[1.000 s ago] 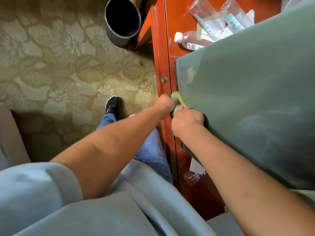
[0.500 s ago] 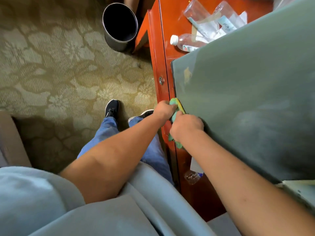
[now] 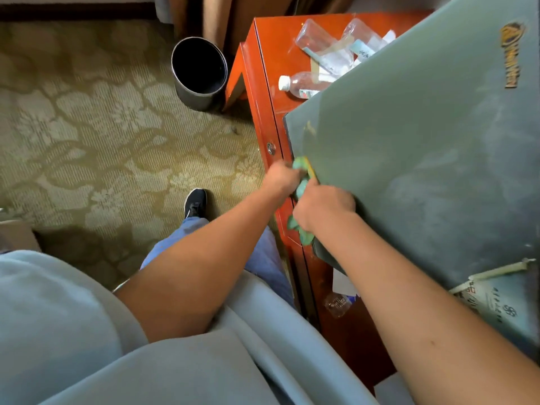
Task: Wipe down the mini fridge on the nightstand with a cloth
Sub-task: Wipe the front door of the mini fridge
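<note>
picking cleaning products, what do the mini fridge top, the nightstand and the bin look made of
mini fridge: grey-green, matte, probably painted metal or plastic; dull, with cloudy smears.
nightstand: red-brown wood or veneer, glossy lacquer; it shows bright reflections.
bin: likely metal; thin shiny rim, dark inside.

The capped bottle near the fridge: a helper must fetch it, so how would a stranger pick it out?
Start at the red-orange wooden nightstand bearing the grey-green mini fridge. On its top, just beyond the fridge's far corner, lies a clear plastic bottle on its side. It alone shows a white cap; the clear plastic items behind it show none.
</note>
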The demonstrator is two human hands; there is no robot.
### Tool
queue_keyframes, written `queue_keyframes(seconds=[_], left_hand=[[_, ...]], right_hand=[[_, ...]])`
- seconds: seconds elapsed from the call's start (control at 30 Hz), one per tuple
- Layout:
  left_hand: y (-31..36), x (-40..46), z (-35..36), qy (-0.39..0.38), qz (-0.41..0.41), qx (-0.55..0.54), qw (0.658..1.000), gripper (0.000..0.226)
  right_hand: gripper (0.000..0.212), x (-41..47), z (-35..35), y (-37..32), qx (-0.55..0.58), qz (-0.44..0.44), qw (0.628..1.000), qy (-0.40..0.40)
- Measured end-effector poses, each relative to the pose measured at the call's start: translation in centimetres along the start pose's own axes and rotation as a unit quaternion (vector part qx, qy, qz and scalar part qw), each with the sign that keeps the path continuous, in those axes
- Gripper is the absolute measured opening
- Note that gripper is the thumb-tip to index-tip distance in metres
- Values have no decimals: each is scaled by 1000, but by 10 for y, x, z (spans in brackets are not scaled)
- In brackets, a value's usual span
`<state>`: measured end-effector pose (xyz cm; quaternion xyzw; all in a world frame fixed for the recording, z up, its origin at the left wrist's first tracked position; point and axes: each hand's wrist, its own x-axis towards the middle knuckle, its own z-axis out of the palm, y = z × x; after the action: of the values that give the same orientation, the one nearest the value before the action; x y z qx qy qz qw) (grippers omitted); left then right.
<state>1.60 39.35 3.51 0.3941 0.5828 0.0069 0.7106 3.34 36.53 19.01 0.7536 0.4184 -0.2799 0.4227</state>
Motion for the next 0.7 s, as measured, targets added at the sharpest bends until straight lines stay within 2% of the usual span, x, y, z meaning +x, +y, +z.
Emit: queue_keyframes(seconds=[0.07, 0.1, 0.23, 0.33, 0.4, 0.5, 0.6, 0.63, 0.7], left_hand=[[-22, -8, 14, -37, -32, 51, 998, 21], [-20, -9, 16, -31, -27, 63, 997, 23], [32, -4, -11, 39, 27, 26, 999, 16], [66, 7, -33, 72, 70, -42, 994, 25], [67, 14, -35, 76, 74, -55, 993, 32], [38, 11, -20, 44, 51, -17, 998, 16], [4, -6, -1, -19, -4, 68, 997, 20], [4, -8, 1, -19, -6, 75, 997, 19], [24, -5, -8, 0, 12, 75, 997, 14]], right_hand=[[58, -7, 14, 5, -10, 10, 998, -62], [57, -8, 14, 8, -4, 12, 998, -66], [50, -8, -31, 18, 37, 5, 999, 10], [52, -4, -59, 11, 33, -6, 996, 84], [53, -1, -56, 5, 42, -13, 994, 102], [53, 2, -30, 2, 36, 1, 998, 42], [60, -1, -11, 5, 16, 18, 997, -72], [58, -1, -13, 9, 22, 19, 996, -82], [52, -1, -29, 16, 44, 14, 998, -54]])
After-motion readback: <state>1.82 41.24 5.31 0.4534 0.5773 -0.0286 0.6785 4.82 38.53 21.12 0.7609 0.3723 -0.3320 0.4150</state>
